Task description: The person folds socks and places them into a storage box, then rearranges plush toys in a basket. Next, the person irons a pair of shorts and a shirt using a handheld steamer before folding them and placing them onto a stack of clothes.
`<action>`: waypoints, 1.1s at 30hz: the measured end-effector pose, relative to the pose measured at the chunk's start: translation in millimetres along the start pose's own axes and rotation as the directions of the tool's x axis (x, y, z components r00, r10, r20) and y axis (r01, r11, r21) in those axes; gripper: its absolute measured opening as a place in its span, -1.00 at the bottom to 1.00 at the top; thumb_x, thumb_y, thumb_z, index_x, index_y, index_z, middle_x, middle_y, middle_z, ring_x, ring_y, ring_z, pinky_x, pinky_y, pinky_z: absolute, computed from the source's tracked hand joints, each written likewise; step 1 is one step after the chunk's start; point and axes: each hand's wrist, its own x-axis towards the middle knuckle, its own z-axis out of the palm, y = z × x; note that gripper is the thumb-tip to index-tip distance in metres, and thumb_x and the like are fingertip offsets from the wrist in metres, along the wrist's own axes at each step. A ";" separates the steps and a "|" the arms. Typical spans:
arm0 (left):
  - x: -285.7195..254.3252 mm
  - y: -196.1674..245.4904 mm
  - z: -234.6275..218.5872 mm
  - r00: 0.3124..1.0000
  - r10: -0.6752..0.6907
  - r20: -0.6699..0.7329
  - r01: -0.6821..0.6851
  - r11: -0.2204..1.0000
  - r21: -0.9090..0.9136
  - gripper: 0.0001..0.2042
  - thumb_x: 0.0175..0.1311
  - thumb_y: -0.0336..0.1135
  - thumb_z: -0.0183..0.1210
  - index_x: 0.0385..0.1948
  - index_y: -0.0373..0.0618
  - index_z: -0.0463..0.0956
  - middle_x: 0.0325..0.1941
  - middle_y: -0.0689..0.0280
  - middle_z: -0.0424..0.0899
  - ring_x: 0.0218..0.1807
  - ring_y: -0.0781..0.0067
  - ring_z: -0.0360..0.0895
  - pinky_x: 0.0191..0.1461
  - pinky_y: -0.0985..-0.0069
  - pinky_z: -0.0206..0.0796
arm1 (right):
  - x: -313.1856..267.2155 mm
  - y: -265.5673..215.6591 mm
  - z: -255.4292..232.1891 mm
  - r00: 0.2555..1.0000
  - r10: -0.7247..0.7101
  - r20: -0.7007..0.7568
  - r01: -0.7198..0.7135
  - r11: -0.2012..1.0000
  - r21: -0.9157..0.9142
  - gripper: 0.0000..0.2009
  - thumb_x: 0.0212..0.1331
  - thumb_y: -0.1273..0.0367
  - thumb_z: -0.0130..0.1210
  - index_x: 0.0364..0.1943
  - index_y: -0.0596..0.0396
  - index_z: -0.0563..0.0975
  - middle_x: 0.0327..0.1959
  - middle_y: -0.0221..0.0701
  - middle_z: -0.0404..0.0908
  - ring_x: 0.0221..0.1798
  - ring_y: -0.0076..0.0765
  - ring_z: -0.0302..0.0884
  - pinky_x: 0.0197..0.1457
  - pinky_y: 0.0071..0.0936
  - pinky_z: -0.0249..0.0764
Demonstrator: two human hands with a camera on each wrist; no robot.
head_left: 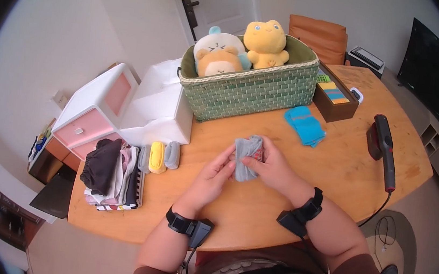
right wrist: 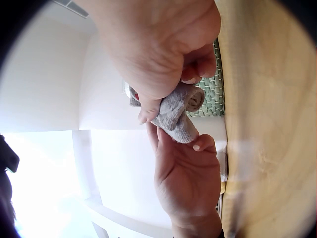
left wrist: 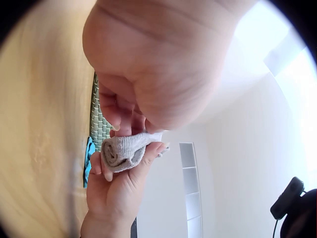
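Both hands hold a grey sock (head_left: 245,161) with red patches above the table's middle. It is partly rolled up, and its spiral end shows in the left wrist view, where the sock (left wrist: 121,151) lies between both sets of fingers. My right hand (head_left: 276,168) grips the sock from the right, thumb across its front. From the left, my left hand (head_left: 212,178) pinches its edge between thumb and fingers. The loose part of the sock (right wrist: 181,130) reaches toward the left hand in the right wrist view. Flat blue socks (head_left: 305,126) lie beyond the right hand.
A green woven basket (head_left: 251,97) with plush toys stands at the back. To the left are rolled socks (head_left: 157,157), folded clothes (head_left: 112,173), a white box (head_left: 165,114) and pink-fronted drawers (head_left: 88,127). A brown box (head_left: 335,109) and corded black appliance (head_left: 384,150) are on the right.
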 end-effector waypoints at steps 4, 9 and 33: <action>-0.1 -1.4 3.3 1.000 0.011 -0.028 -0.011 1.000 0.006 -0.45 0.49 -0.42 -0.04 0.48 -0.11 0.04 -0.13 0.43 0.46 -0.26 0.69 0.39 -0.17 0.68 0.33 | -2.1 -7.3 0.2 0.997 0.067 0.042 -0.064 0.995 -0.076 -0.62 0.31 0.36 0.19 0.10 0.21 0.35 -0.05 -0.41 0.55 0.00 -0.58 0.51 0.07 -0.52 0.50; -1.3 -1.4 6.2 0.995 0.089 -0.049 -0.082 0.989 0.126 -0.34 0.36 -0.55 0.03 0.49 -0.12 -0.02 -0.14 0.37 0.51 -0.36 0.67 0.40 -0.28 0.65 0.34 | -3.3 -5.1 2.8 0.993 0.096 0.065 -0.095 0.995 -0.018 -0.68 0.37 0.33 0.12 0.08 0.18 0.36 -0.06 -0.42 0.55 -0.02 -0.60 0.51 0.05 -0.52 0.50; -0.7 -7.9 -4.0 0.990 0.126 -0.060 -0.100 0.940 0.325 -0.23 0.33 -0.51 0.13 0.50 -0.13 -0.16 -0.05 0.13 0.60 -0.26 0.41 0.62 -0.15 0.52 0.46 | -2.5 -12.9 -14.1 0.956 0.174 0.237 -0.173 0.985 -0.023 -0.50 0.45 0.07 -0.05 0.25 0.16 0.28 -0.03 -0.34 0.54 -0.06 -0.55 0.49 0.00 -0.51 0.48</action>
